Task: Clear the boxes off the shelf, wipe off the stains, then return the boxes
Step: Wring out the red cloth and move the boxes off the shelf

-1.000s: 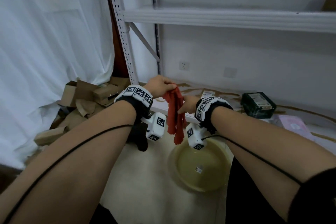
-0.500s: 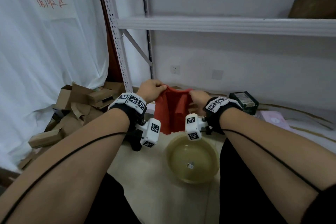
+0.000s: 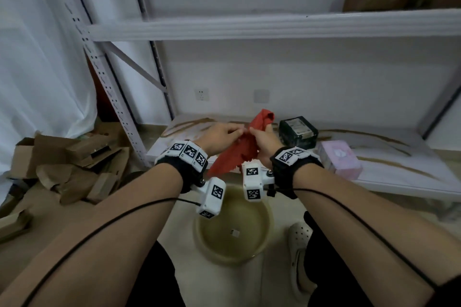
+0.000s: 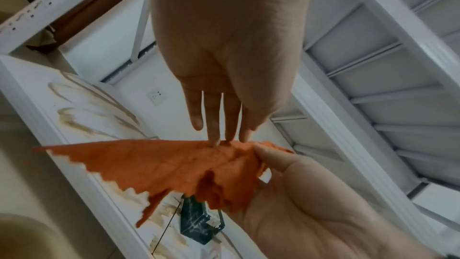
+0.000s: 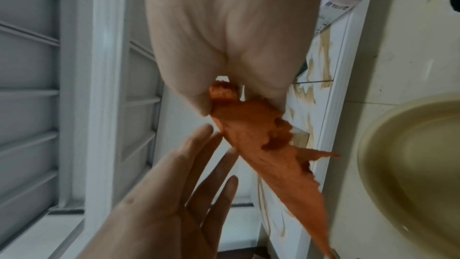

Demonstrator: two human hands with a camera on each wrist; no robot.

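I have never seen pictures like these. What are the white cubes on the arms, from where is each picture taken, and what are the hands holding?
No machine here: a person works with bare hands. The white cubes at the wrists are cameras. The wide picture comes from a camera on the head; the two close pictures look along each hand from its wrist.

The right hand grips a red cloth; the left hand touches it with straight fingers.

Behind them, the low white shelf carries brown stains, a dark green box and a pink box. A yellowish basin stands on the floor below the hands.
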